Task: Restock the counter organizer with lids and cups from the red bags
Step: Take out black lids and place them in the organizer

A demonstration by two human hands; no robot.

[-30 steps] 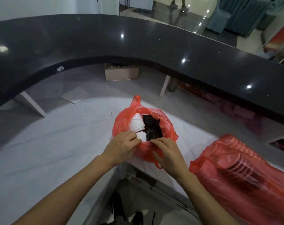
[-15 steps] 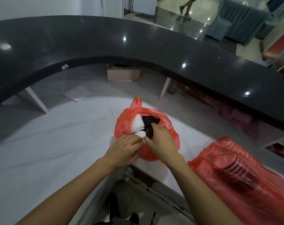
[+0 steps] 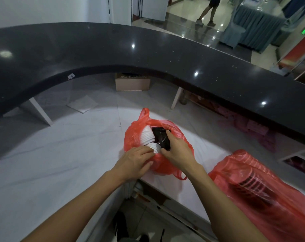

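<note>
A small red plastic bag (image 3: 133,137) stands open on the white marble counter (image 3: 61,154). Inside it lie a stack of white lids (image 3: 147,137) and a stack of black lids (image 3: 161,138). My right hand (image 3: 177,149) reaches into the bag and grips the black stack, fingers over its far side and thumb at its near end. My left hand (image 3: 136,160) holds the bag's near rim, fingers curled against the red plastic beside another white lid stack (image 3: 154,147). A second, larger red bag (image 3: 263,189) lies at the right with dark stacked cups showing through it.
A raised black curved countertop (image 3: 165,55) arcs above the white counter. A cardboard box (image 3: 132,82) sits under it at the back. The counter's near edge drops to the floor by my feet. A person walks on the far shiny floor.
My right hand has moved from the bag's near rim into the bag and closed round the black lid stack. The left hand has kept its hold on the rim.
</note>
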